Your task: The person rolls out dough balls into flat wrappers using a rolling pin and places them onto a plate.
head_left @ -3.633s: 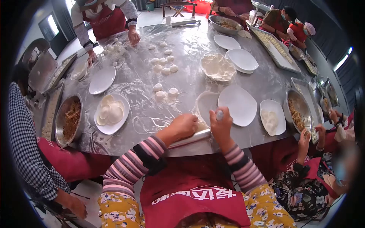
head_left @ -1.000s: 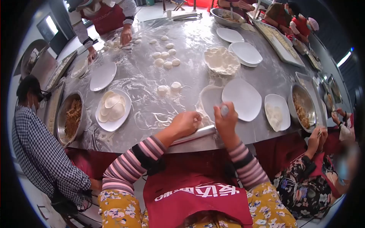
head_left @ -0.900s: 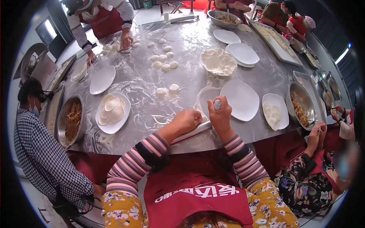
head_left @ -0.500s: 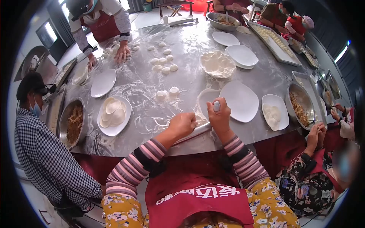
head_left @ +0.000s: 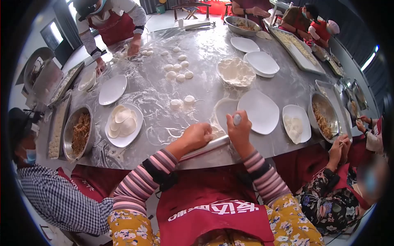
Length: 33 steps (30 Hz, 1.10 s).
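Observation:
My left hand presses on a small flat piece of dough at the near edge of the floured steel table. My right hand is closed around a pale rolling pin, whose tip sticks up above my fingers. Just beyond my hands lie a patch of flour and an empty white plate. Two dough lumps sit further out on the table.
A plate of rolled wrappers and a steel bowl of filling stand at left. Right are a wrapper plate, a second filling bowl, and a flour pile. Other people sit left, right and across.
My hands stay at the table edge, shifting slightly over the dough. The person in the checked shirt at left has sunk lower in view. The person across moved a hand over the dough lumps.

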### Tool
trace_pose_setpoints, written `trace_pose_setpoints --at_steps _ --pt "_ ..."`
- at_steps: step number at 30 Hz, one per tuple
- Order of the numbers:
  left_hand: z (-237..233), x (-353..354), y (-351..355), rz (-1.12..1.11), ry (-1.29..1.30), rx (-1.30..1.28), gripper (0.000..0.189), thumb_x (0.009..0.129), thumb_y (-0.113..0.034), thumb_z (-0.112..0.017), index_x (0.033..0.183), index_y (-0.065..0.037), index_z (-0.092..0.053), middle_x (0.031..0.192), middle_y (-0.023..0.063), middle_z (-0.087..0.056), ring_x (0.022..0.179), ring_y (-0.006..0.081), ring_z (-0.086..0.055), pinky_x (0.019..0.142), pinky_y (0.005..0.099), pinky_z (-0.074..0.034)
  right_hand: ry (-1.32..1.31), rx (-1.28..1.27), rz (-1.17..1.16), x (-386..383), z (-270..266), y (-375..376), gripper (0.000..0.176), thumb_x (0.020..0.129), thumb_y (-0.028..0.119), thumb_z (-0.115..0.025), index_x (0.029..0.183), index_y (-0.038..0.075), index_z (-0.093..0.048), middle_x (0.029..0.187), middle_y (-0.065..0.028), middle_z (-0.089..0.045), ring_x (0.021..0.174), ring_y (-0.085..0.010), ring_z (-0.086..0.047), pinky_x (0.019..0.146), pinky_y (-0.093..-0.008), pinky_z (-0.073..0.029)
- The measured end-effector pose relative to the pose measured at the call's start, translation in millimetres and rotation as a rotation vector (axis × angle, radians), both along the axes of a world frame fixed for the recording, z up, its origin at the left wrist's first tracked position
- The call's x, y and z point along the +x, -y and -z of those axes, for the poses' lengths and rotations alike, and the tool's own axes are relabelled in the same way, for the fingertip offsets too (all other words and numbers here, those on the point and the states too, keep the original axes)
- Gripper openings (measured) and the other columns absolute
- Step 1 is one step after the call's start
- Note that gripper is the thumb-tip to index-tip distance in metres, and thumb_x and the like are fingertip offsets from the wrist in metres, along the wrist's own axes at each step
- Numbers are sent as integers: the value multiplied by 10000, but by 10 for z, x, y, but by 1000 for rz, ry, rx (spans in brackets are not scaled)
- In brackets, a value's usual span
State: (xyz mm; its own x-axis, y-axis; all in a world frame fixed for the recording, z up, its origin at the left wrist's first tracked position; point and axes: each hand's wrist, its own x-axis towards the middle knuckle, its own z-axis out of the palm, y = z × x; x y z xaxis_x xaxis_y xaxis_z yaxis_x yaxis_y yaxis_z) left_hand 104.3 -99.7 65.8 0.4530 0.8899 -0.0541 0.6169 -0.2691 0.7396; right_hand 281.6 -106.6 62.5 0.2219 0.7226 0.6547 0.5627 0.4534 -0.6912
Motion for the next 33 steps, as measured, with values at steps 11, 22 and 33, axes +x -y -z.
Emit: trace_pose_setpoints --at_steps 11,22,33 --pt "-64 118 70 -19 -152 51 154 765 -128 -627 816 15 -601 733 181 -629 673 296 -622 610 375 -474 -11 5 8 6 23 -12 215 750 47 -690 820 52 -487 628 -159 -525 544 -351 -549 487 -375 -426" --pt "22 12 167 34 4 -118 135 774 -135 -600 813 -8 -618 754 186 -629 711 325 -617 648 396 -476 42 20 42 103 54 246 237 737 34 -695 852 54 -488 666 -155 -537 575 -360 -559 507 -385 -433" --pt "53 -25 67 -16 92 -144 92 733 -76 -577 770 5 -602 727 190 -617 724 349 -608 664 405 -474 -39 -63 31 134 20 554 242 742 28 -697 824 50 -470 641 -148 -512 540 -349 -541 483 -380 -424"
